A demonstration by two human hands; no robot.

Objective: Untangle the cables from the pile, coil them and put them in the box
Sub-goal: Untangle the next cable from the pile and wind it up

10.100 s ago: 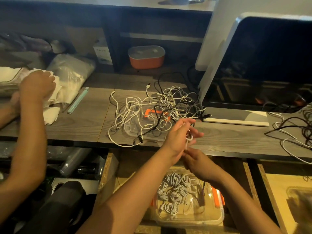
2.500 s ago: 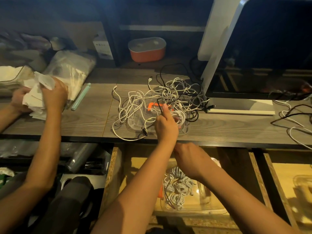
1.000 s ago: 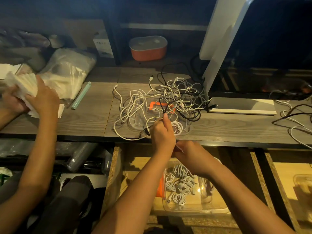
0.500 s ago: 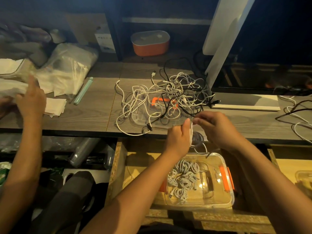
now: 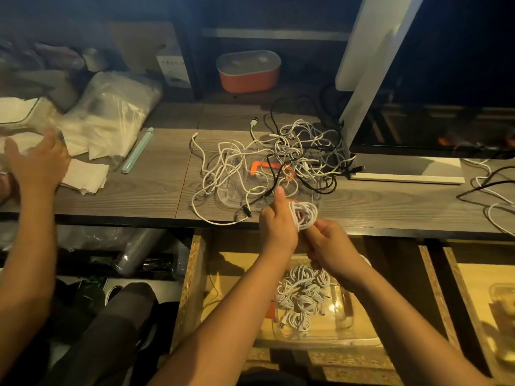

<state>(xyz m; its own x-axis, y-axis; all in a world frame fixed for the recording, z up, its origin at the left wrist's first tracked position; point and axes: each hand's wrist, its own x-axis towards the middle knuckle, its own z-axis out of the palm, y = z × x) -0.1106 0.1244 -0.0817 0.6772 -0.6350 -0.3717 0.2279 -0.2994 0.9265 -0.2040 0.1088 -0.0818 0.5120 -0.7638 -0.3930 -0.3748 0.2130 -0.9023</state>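
Cable coil (image 5: 304, 215) before pile (image 5: 299, 147) atop lid (image 5: 229, 190)

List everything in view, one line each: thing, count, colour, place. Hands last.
cable pile: one, white and black, desk centre
lid: one, clear with orange clips, under the pile
coil: one, white, in both hands at the desk edge
box: one, clear, in the open drawer
coiled cables: several, white, in the box
tub: one, orange, back shelf
monitor: one, dark screen, desk right
loose cables: a few, white and black, far right
bags: a few, clear, desk left
stick: one, pale green, beside the bags
papers: some, white, desk left
other person's arm: one, far left
left hand: grips the coil
right hand: pinches the coil's lower end
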